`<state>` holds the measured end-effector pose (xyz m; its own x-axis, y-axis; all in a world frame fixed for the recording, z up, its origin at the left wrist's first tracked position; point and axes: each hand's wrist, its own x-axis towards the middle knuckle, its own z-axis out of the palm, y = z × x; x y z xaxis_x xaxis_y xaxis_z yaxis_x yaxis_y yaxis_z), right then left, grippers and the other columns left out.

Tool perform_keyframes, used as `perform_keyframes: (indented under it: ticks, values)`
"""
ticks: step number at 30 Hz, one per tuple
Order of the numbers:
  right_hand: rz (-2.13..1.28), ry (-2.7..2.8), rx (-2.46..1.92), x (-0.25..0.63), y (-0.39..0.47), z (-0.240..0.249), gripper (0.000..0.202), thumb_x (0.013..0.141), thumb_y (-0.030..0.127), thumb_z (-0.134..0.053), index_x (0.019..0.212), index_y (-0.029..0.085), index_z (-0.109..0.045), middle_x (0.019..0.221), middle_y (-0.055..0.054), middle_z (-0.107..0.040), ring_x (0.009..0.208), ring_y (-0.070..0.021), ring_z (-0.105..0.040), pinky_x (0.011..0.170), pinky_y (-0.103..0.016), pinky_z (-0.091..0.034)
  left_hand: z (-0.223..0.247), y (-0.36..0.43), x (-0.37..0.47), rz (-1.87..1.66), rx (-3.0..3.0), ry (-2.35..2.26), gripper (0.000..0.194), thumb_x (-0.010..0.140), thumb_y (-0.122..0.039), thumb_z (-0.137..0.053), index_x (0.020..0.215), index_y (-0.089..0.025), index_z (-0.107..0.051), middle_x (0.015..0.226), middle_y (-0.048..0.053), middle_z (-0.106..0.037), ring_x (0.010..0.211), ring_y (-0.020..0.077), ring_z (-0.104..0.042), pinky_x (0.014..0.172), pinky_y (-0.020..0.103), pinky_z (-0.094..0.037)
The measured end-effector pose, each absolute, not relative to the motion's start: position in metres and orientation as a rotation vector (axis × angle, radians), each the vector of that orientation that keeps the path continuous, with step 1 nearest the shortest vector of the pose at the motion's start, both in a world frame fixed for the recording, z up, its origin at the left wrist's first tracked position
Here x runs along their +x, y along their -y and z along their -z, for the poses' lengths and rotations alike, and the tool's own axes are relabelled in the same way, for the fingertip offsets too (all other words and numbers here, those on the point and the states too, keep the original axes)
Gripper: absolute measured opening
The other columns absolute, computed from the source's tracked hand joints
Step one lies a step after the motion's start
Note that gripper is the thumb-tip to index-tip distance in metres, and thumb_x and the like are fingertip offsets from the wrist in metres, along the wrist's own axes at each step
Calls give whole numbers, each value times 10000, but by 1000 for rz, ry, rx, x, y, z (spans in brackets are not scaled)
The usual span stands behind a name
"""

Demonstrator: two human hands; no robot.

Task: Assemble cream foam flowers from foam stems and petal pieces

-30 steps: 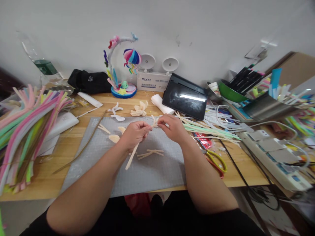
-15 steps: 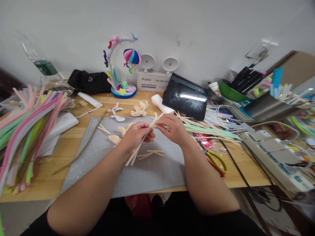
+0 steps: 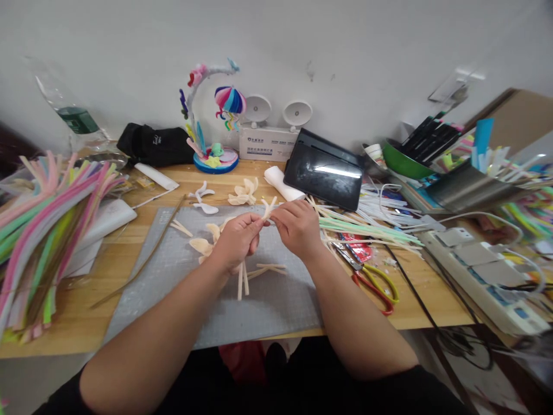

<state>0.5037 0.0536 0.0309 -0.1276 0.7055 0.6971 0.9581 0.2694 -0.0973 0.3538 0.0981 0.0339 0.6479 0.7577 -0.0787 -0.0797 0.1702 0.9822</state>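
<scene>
In the head view, the left hand is clamping cream chenille stems between thumb and fingers, their forked tips rising above it and two ends hanging below. The right hand is pinching the same stems with its fingertips, just beside the left. Cream petal shapes are lying left of the left hand on a grey cutting mat, while crossed cream strips are resting below, between both hands. Scissors are lying on the wooden surface, right of the right hand
</scene>
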Motion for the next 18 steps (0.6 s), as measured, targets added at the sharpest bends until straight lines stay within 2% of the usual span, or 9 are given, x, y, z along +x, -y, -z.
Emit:
perform_keyframes:
  ticks: [4,7,10,14,18]
  values:
    - [457,1934,-1448,509,-55,-34,155,810,200,-458,784,210,-610,834,-31,-618,797,-153,-506,773,-310,-331,-35,-101,353,-551,1328,-671,202,763,-363,-506,781,-163,-528,323,-83,-398,279,32,-271,323,143,-187]
    - [421,1975,-1404,512,-55,-35,167,819,194,-451,788,219,-613,845,-20,-619,812,-142,-513,848,-333,-304,-35,-103,352,-492,1289,-654,190,730,-339,-547,737,-150,-523,522,-18,-577,405,52,-478,420,155,-366]
    - [402,2024,-1372,512,-55,-36,174,820,188,-448,782,228,-613,833,-9,-613,812,-138,-504,872,-348,-290,-33,-104,352,-518,1228,-642,200,688,-326,-594,706,-136,-535,723,28,-625,575,88,-579,573,221,-461]
    - [360,2046,-1347,511,-54,-36,170,816,191,-454,768,238,-610,831,-7,-600,839,-149,-485,865,-355,-297,-31,-105,353,-519,1223,-658,239,683,-360,-596,667,-126,-551,637,28,-609,509,90,-559,519,222,-457]
    - [302,1915,-1371,515,-52,-39,136,803,256,-480,871,226,-594,971,-48,-554,920,-177,-464,846,-357,-324,-31,-108,354,-644,1146,-704,176,660,-297,-607,626,-134,-549,563,5,-595,482,91,-549,501,215,-458]
